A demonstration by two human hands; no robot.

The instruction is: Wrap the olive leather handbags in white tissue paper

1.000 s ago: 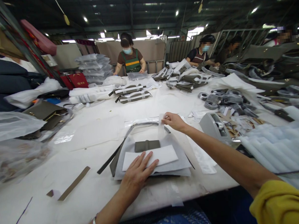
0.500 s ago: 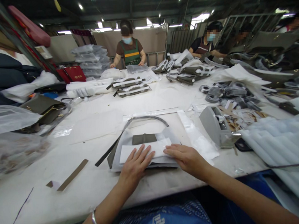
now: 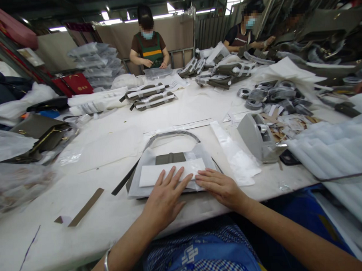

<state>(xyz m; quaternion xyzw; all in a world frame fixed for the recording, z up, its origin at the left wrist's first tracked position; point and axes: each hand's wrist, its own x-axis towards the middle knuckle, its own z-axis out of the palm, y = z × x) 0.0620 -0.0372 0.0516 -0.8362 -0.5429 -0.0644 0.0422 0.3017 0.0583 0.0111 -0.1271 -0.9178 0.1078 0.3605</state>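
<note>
A dark olive handbag (image 3: 167,158) lies flat in front of me, partly covered by thin white wrapping paper (image 3: 134,185). Its arched handle (image 3: 172,133) points away from me, and a dark strap (image 3: 125,181) sticks out at the left. Across the bag's lower front is a folded white strip (image 3: 151,175). My left hand (image 3: 165,194) rests on this strip with fingers spread. Palm down, my right hand (image 3: 221,186) lies at the strip's right end, its fingers stretched out. Neither hand grips anything; the bag's lower front is partly hidden under them.
A grey tape dispenser (image 3: 254,138) stands to the right, beside crumpled white plastic (image 3: 234,157). Bubble-like white foam (image 3: 337,148) covers the right edge. A brown strip (image 3: 86,206) lies at left. Wrapped bags (image 3: 154,100) and two masked co-workers are across the table.
The view has tipped down slightly. My right hand has flattened, its fingers now stretched over the strip's right end. My left fingers have slid a little right, closer to the right hand.
</note>
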